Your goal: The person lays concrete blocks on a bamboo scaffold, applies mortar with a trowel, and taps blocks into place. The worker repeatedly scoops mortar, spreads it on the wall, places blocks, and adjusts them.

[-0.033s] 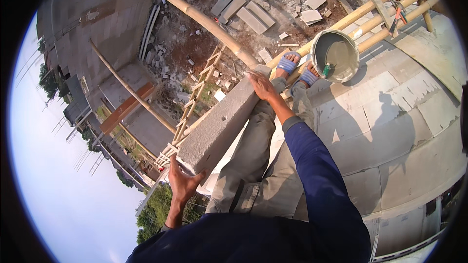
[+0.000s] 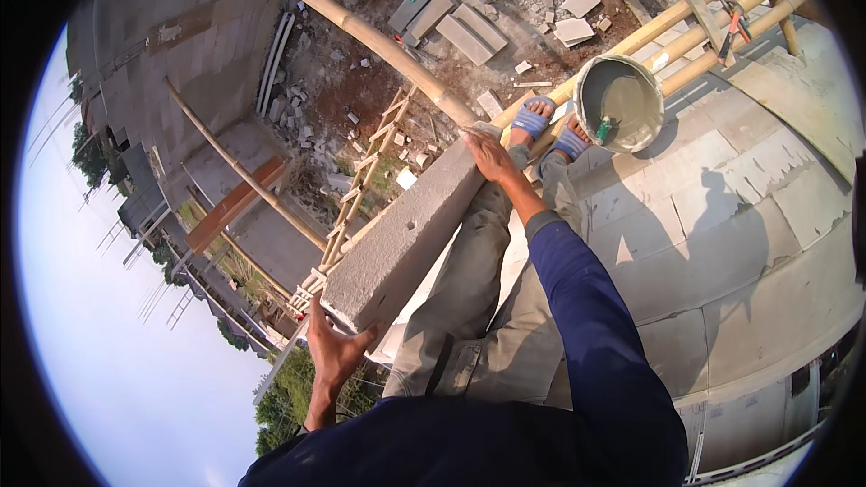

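Note:
A long grey lightweight concrete block (image 2: 408, 227) lies slantwise in front of my legs, with a rough, grainy upper face and a small hole near its middle. My left hand (image 2: 336, 353) grips its near lower end, thumb on the side by my leg and fingers on the outer side. At the far end my right hand (image 2: 492, 159) is closed over the block's edge. What bears the block from below is mostly hidden.
A bucket (image 2: 620, 104) of wet grey mortar with a green-handled tool stands right of my sandalled feet. Bamboo poles (image 2: 677, 32) run behind it, with pliers (image 2: 738, 25) on them. A bamboo ladder (image 2: 365, 167) stands left of the block. Blocks (image 2: 471, 33) and rubble lie far below.
The block has shifted very slightly to the left, its near end most visibly. Both hands keep their hold and move with it.

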A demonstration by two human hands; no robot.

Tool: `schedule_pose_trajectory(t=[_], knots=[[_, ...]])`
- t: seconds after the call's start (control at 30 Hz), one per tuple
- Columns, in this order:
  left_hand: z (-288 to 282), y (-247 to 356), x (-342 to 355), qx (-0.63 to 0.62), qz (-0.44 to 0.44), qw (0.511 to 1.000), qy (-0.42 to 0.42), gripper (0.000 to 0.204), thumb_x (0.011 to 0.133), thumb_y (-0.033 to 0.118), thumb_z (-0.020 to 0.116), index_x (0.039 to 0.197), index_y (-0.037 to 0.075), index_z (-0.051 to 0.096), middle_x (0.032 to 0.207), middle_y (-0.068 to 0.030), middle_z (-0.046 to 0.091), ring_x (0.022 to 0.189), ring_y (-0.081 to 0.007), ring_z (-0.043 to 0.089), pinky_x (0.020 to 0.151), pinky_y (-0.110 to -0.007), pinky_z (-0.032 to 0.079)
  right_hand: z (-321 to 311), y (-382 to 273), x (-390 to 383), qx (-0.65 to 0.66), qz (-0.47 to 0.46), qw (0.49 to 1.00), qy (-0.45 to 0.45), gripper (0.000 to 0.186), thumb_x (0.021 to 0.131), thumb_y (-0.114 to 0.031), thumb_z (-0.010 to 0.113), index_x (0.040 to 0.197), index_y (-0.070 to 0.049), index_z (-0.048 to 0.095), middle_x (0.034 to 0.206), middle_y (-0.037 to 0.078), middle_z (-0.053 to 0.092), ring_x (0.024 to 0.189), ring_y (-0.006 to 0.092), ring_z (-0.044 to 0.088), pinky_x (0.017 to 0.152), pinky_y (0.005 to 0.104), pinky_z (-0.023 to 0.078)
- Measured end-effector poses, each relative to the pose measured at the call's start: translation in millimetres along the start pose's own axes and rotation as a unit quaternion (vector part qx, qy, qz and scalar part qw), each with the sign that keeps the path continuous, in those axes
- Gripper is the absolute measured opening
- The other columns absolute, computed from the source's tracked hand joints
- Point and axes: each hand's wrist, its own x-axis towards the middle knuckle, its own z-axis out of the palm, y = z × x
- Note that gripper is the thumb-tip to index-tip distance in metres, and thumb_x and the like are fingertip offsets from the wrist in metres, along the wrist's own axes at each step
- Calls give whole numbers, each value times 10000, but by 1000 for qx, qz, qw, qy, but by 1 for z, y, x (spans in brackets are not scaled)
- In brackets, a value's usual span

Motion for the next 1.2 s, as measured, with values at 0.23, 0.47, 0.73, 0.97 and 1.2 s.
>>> schedule_pose_trajectory(t=[0.23, 0.47, 0.73, 0.97, 1.2], knots=[[-41, 58, 2, -55, -8, 998, 23, 1079, 638, 471, 964, 1405, -75, 437, 1253, -231, 649, 1225, -339, 641, 1066, -448, 526, -46, 89, 30, -45, 166, 982, 72, 569, 1115, -380, 330, 1523, -1, 446, 1605, 297, 373, 1503, 463, 325, 1240, 485, 296], [31, 71, 41, -48, 56, 995, 60, 882, 611, 289, 923, 1310, -35, 494, 1147, -201, 650, 1053, -315, 641, 958, -430, 506, -133, 50, -5, -183, 329, 861, 343, 564, 1003, -439, 596, 1325, 24, 565, 1453, 229, 523, 1284, 395, 502, 1088, 551, 362], [44, 105, 59, -109, 72, 991, -8, 1081, 647, 293, 960, 1484, -59, 373, 1365, -228, 546, 1252, -348, 580, 1059, -478, 507, -211, 154, -17, -215, 543, 783, 214, 500, 900, -472, 695, 1228, -95, 726, 1289, 128, 696, 1317, 321, 530, 1065, 479, 353], [30, 132, 69, 13, 119, 993, -21, 1125, 604, 400, 974, 1471, -42, 411, 1380, -214, 533, 1255, -348, 594, 1049, -503, 520, -203, 195, -16, -297, 514, 759, 267, 350, 910, -267, 673, 1228, -132, 726, 1253, 165, 706, 1184, 289, 659, 936, 415, 530], [25, 154, 61, 121, 185, 975, -10, 1118, 619, 207, 959, 1558, 31, 379, 1485, -248, 468, 1376, -394, 484, 1127, -550, 455, -207, 206, -25, -187, 482, 787, 337, 234, 897, -279, 683, 1060, -129, 759, 1107, 122, 753, 1053, 283, 735, 900, 426, 585]])
